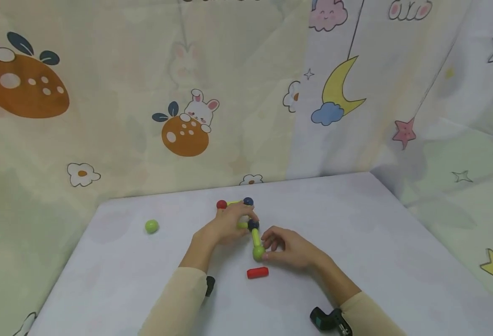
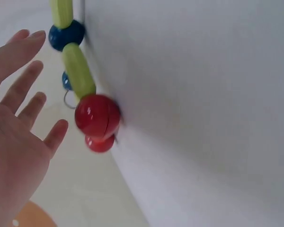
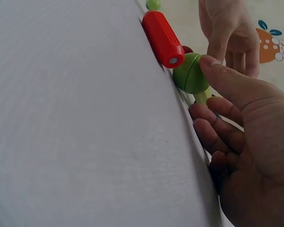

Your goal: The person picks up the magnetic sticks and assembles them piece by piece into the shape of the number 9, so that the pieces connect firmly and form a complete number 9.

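Note:
Several coloured balls joined by yellow-green rods form a chain on the table: a red ball (image 1: 221, 204), a blue ball (image 1: 248, 201), a dark blue ball (image 1: 253, 225) and a green ball (image 1: 259, 253) at the near end. My left hand (image 1: 229, 221) is over the chain and hides part of it; in the left wrist view its spread fingers (image 2: 26, 90) stand apart from the joined red ball (image 2: 97, 116). With its thumb against the green ball (image 3: 190, 75), my right hand (image 1: 292, 248) has its other fingers loosely bent beside the yellow-green rod (image 1: 256, 237).
A loose red rod (image 1: 257, 272) lies just in front of the chain's green end. Farther left sits a single green ball (image 1: 151, 226). Behind the white table (image 1: 334, 210) hangs a patterned cloth (image 1: 246, 116). Each wrist carries a black device (image 1: 330, 319).

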Available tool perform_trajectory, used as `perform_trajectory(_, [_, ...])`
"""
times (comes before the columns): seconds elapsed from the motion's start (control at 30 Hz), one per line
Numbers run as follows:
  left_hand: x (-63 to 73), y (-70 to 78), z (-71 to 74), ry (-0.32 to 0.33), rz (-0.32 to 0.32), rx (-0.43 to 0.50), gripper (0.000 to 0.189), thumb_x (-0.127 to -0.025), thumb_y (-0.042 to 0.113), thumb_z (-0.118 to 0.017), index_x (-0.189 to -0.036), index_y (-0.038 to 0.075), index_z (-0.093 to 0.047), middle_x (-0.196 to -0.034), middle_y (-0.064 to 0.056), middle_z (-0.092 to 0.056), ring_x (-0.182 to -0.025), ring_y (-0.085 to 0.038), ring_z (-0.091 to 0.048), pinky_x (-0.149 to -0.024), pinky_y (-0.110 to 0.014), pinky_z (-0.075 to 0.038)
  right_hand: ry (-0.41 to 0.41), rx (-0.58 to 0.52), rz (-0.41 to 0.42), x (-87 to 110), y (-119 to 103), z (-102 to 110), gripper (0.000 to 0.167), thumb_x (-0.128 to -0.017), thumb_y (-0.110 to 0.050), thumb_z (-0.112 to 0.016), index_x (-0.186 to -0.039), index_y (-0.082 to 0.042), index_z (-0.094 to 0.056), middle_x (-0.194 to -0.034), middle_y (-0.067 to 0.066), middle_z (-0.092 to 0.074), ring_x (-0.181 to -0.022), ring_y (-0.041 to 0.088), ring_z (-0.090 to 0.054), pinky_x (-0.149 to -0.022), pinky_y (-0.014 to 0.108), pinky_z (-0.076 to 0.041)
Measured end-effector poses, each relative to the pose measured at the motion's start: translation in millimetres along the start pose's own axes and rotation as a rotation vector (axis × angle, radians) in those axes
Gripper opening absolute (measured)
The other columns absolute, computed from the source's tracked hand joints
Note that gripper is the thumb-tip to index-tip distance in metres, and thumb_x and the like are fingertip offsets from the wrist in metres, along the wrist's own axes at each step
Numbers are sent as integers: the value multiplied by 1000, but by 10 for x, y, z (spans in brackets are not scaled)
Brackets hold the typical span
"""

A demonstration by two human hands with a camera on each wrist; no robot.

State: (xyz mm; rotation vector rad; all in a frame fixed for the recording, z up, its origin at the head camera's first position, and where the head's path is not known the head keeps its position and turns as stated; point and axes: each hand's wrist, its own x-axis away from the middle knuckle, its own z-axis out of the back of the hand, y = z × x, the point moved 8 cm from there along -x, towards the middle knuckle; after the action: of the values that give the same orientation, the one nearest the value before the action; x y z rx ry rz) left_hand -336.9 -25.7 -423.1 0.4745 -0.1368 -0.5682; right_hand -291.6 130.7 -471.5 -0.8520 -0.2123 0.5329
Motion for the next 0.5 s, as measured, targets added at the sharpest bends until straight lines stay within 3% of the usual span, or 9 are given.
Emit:
perform_trajectory(0.2, [130, -48, 92, 24, 7, 4, 26, -93, 21, -74, -119, 26, -72, -139, -1, -61, -138, -26, -46, -110, -64, -33, 52, 37, -3, -53, 6, 32, 46, -85, -47, -83, -121, -26, -63, -112, -6, -65, -100, 16, -58, -86, 32, -50])
perform_trajectory(0.4, [299, -56, 9, 5, 20, -33, 35, -94, 28, -74, -128, 30, -66, -158, -3, -43, -148, -27, -36, -108, -59, -33, 63, 31, 38, -138, 12, 24, 59, -83, -51, -83, -132, -29, -58, -131, -3, -57, -119, 19, -51, -100, 45, -47])
perform_trajectory(0.5, [391, -37, -3, 6, 20, -63, 39, -94, 32, -73, -132, 30, -64, -158, -2, -42, -147, -27, -36, -108, -58, -34, 53, 28, 58, -179, -8, 9, 65, -81, -49, -85, -137, -29, -57, -138, -1, -50, -125, 23, -49, -104, 51, -45])
